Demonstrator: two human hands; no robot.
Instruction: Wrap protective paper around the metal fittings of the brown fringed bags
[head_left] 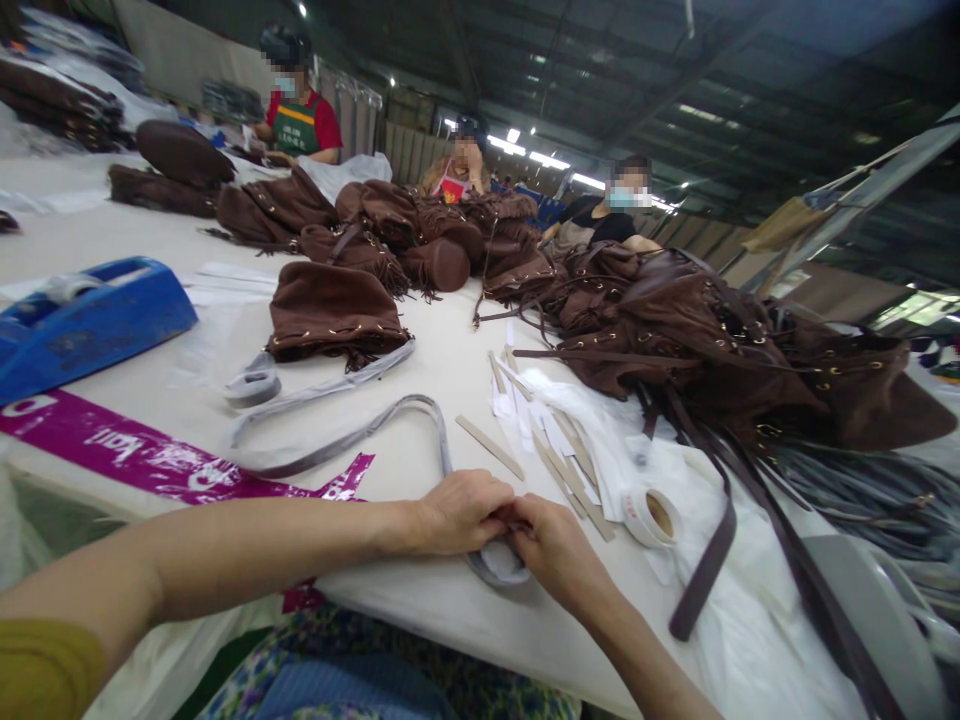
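Note:
My left hand (465, 510) and my right hand (551, 545) meet near the front edge of the table, fingers closed together on a bag strap (360, 432). The strap looks wrapped in greyish film. Its near end is curled into a loop below my fingers; the exact pinch point is hidden between them. From there the strap snakes back over the tabletop toward a brown bag (330, 310) with gold eyelets. Another rolled strap end (253, 387) lies beside that bag.
A blue tape dispenser (97, 315) and purple printed tape (150, 455) lie on the left. To the right are grey strips (487, 445), a white tape roll (651, 517), thin plastic (735, 570) and piled brown bags (705, 340). Several people work across the table (390, 590).

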